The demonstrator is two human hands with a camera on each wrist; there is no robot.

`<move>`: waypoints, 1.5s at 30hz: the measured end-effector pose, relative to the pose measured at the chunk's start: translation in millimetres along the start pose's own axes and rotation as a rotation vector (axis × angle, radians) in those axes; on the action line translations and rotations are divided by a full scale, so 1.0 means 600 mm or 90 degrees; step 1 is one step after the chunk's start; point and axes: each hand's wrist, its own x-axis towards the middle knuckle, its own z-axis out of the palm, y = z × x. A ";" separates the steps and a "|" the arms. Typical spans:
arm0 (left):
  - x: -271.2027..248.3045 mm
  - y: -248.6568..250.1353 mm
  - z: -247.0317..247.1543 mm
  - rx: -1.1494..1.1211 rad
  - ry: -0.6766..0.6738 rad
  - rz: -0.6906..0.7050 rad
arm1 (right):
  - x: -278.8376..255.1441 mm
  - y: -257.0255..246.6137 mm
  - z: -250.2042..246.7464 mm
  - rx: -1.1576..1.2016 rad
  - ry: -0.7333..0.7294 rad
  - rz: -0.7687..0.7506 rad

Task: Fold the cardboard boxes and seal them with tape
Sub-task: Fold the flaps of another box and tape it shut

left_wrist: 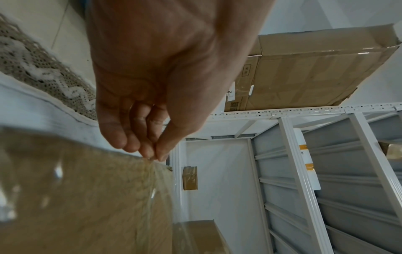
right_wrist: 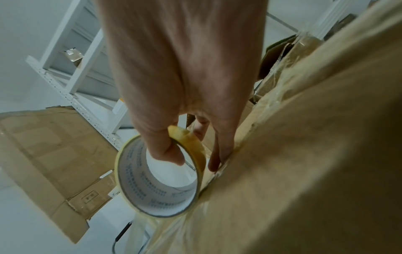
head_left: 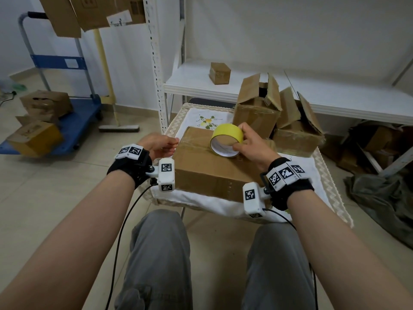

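The closed cardboard box (head_left: 214,166) is set on the cloth-covered tabletop (head_left: 308,166). The tape roll (head_left: 226,139) is gripped by the right hand (head_left: 252,144) and rested on the box top, while the free tape end (left_wrist: 152,159) is pinched by the left hand (left_wrist: 156,86) at the box's left edge. If tension is lost, the strip could be wrinkled or stuck off the seam.

Even, soft indoor light w/ faint shadows (wrist views blurred, edges warped).

Matt cardboard box (head_left: 207,168), glossy tape roll (head_left: 226,139), lace-edged cloth (head_left: 214,204).
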 end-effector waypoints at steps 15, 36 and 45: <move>-0.025 -0.007 0.008 -0.058 -0.058 -0.080 | 0.001 0.006 0.007 0.004 -0.009 0.005; -0.023 -0.006 0.031 0.158 0.169 0.284 | -0.009 0.013 0.006 0.039 -0.013 0.009; -0.024 0.015 0.046 0.416 0.132 0.393 | -0.014 0.017 0.010 0.046 -0.002 0.042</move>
